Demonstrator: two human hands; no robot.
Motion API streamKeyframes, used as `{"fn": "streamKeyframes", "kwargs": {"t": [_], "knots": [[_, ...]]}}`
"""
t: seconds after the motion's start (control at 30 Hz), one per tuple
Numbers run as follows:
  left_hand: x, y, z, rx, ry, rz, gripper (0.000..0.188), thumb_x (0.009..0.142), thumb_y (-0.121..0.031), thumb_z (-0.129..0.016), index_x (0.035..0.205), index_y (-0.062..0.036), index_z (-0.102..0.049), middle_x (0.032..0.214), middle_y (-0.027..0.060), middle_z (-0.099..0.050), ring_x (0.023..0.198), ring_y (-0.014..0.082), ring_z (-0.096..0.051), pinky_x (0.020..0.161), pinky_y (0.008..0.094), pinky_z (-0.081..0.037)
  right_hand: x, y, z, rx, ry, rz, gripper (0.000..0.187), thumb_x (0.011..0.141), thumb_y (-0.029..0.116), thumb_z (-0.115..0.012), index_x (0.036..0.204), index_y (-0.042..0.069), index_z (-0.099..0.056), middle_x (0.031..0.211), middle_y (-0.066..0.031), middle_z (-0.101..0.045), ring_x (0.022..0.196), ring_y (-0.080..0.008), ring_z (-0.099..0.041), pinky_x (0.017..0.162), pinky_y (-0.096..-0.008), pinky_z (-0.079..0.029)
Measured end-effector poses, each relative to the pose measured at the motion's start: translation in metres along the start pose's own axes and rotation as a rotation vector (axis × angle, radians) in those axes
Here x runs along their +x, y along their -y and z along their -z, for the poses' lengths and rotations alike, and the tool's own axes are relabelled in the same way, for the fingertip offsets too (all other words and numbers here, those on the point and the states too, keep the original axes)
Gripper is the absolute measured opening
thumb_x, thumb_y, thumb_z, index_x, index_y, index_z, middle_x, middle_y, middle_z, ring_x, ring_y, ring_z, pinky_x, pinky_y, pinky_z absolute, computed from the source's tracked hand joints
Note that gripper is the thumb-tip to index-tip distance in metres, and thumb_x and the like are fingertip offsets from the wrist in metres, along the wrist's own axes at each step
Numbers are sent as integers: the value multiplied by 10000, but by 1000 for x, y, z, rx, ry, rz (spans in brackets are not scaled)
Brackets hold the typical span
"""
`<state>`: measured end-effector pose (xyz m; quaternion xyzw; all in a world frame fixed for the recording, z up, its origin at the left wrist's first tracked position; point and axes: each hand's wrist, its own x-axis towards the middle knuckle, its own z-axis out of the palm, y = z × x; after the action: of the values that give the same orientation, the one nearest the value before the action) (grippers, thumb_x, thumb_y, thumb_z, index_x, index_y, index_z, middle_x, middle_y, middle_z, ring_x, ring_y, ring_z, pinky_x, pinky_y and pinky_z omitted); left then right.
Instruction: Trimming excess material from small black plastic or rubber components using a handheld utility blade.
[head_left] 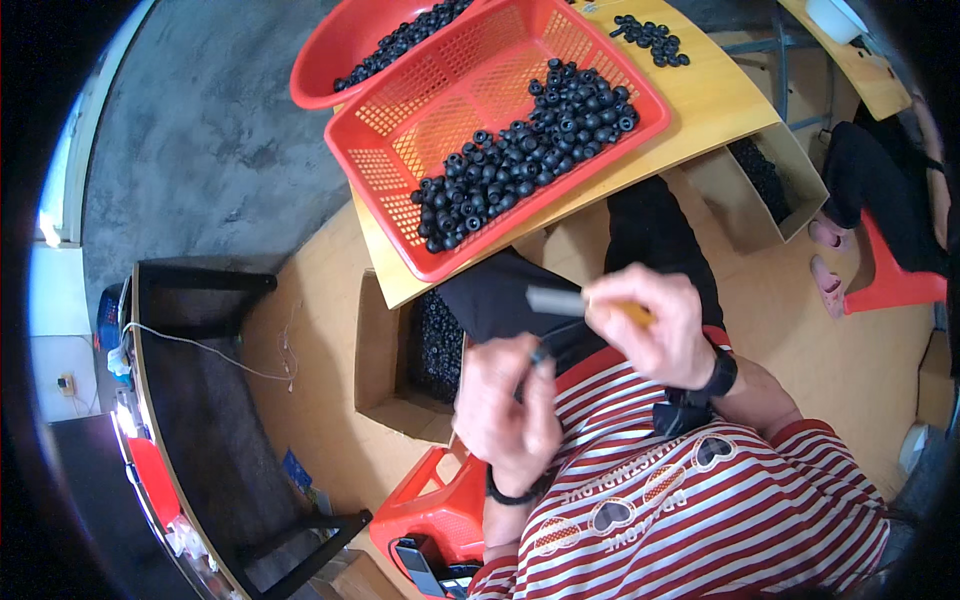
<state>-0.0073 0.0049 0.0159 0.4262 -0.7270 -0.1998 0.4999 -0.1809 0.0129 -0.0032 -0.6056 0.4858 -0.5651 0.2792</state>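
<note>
In front of my lap, my left hand (505,408) pinches a small black part (541,356) between thumb and fingers; only its tip shows. Close beside it, my right hand (655,322) is closed round the yellow handle of a knife (556,301), whose flat grey blade points left. Both hands are slightly smeared by motion, and blade and part are apart. Beyond them, a red plastic basket (655,120) rests on the wooden table (700,118), with a heap of small black ring-like parts (530,150) along its near side.
A round red basin (308,75) with more black parts stands behind the basket. Loose parts (652,42) lie at the table's far right. Cardboard boxes of parts stand below, at left (376,385) and right (735,190). A red stool (440,515) is beside me; another person sits at right.
</note>
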Motion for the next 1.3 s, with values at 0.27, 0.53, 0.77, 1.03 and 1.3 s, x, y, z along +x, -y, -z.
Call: {"fn": "streamKeyframes", "kwargs": {"t": [0.27,0.53,0.77,1.03,1.3], "knots": [[-10,4,-15,-322,13,197,165,839,53,-647,1003,48,-634,891,97,-641,798,143,-610,725,237,-484,-3,4,4,524,-95,-354,187,883,103,-676,1011,0,-587,739,63,-532,675,22,-441,588,-148,-350],[0,-4,-21,-2,44,-59,201,797,50,-660,994,30,-630,885,135,-648,775,211,-622,698,281,-490,-2,9,-2,327,113,-274,320,776,162,-799,969,-17,-616,828,-30,-648,748,-16,-536,650,-197,-450],[-2,-6,-24,-79,79,-20,183,801,59,-662,979,33,-632,892,134,-656,774,197,-617,703,275,-487,0,10,-1,357,84,-288,157,864,138,-702,841,4,-624,633,34,-528,587,-9,-430,513,-201,-348],[3,-9,-20,-141,131,51,241,826,49,-646,1065,34,-670,880,113,-639,777,163,-600,712,242,-471,1,8,-1,582,96,-415,140,909,143,-656,860,12,-651,712,70,-560,670,9,-463,569,-172,-377],[9,-8,-26,-43,154,-42,399,746,103,-676,1133,17,-630,867,116,-638,755,194,-616,698,278,-492,0,12,-4,544,28,-413,170,945,163,-614,920,0,-654,786,46,-602,729,4,-487,621,-177,-420]]}}
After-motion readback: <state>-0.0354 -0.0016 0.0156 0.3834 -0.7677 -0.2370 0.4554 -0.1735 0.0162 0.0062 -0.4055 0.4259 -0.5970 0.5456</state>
